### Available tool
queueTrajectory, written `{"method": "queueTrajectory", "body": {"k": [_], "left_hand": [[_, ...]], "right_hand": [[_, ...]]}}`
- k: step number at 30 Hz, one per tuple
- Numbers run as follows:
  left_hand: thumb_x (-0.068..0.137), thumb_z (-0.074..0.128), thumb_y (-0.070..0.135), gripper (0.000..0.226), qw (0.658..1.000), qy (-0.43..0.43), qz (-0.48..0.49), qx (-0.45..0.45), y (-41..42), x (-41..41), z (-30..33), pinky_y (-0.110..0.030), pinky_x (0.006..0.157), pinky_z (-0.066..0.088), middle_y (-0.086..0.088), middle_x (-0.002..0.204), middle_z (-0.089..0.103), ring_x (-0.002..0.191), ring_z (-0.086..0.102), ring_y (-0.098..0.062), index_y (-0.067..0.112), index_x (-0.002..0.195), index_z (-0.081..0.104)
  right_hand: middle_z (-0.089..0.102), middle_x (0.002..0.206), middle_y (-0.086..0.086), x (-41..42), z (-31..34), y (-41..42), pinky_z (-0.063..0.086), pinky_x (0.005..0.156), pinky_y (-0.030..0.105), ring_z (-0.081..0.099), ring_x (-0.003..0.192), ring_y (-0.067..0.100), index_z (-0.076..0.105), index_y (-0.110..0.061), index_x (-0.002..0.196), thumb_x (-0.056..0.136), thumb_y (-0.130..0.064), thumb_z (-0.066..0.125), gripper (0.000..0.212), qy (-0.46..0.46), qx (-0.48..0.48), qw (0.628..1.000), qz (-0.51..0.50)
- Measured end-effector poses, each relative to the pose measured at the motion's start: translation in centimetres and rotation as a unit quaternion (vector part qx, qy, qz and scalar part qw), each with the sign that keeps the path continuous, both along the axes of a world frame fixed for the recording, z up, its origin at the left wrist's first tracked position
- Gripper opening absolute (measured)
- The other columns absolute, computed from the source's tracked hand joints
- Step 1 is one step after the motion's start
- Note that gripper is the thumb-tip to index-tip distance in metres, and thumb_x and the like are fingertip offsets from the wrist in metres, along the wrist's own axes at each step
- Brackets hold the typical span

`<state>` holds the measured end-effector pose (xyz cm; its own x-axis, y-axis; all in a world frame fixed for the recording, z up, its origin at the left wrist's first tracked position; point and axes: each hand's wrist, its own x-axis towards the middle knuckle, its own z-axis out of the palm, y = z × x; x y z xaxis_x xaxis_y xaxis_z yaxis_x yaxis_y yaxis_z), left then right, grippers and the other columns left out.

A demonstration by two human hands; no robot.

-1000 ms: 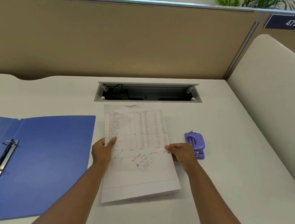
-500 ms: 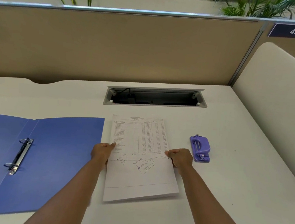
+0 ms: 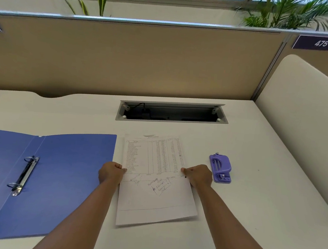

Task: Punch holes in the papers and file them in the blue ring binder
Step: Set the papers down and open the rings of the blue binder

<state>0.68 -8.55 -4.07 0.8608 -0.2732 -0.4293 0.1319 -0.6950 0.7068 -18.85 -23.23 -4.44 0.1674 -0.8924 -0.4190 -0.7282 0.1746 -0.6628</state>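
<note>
A white stack of papers (image 3: 152, 200) with a printed table and blue handwriting lies in the middle of the white desk (image 3: 250, 221), its near edge slightly lifted. My left hand (image 3: 111, 172) pinches its left edge and my right hand (image 3: 199, 177) pinches its right edge. The blue ring binder (image 3: 65, 175) lies open to the left, its metal ring mechanism (image 3: 23, 175) showing with the rings closed. A purple hole punch (image 3: 220, 167) sits on the desk just right of my right hand.
An open cable tray slot (image 3: 172, 112) is set into the desk behind the papers. A beige partition (image 3: 135, 62) runs along the back, and a cream panel (image 3: 303, 108) closes the right side. Plants stand behind the partition.
The view has tilted upward, so everything sits lower in frame. Both hands keep their grip on the paper edges; my left fingers have curled from flat on the sheet to a pinch.
</note>
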Motion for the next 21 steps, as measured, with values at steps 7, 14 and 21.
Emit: {"method": "queueTrajectory", "body": {"k": [7,14,21], "left_hand": [[0.075,0.074,0.013,0.024,1.0,0.001,-0.017,0.015,-0.1,0.3,0.3,-0.047,0.078,0.058,-0.017,0.089,0.069,0.083,0.068,-0.036,0.012,0.061,0.055],[0.086,0.061,0.019,0.01,0.994,-0.077,-0.053,0.061,0.3,-0.3,1.4,-0.035,0.078,0.053,-0.012,0.092,0.065,0.091,0.065,-0.031,0.011,0.08,0.064],[0.088,0.057,0.016,0.029,0.98,-0.168,-0.105,0.013,1.5,-0.5,1.5,-0.028,0.081,0.044,-0.012,0.114,0.065,0.103,0.059,-0.024,0.006,0.115,0.062]], "right_hand": [[0.056,0.078,0.009,0.2,0.6,0.3,0.036,0.061,0.026,0.054,0.075,0.027,0.05,-0.006,0.073,0.08,-0.037,0.068,0.036,0.058,-0.025,0.997,0.045],[0.067,0.099,0.015,0.1,1.5,0.9,0.038,0.066,0.027,0.064,0.095,0.031,0.055,-0.006,0.081,0.085,-0.034,0.062,0.03,0.104,-0.091,0.986,0.097],[0.067,0.106,0.011,0.9,2.2,2.1,0.046,0.075,0.027,0.063,0.1,0.029,0.066,-0.004,0.102,0.09,-0.022,0.054,0.025,0.091,-0.17,0.972,0.134]]}}
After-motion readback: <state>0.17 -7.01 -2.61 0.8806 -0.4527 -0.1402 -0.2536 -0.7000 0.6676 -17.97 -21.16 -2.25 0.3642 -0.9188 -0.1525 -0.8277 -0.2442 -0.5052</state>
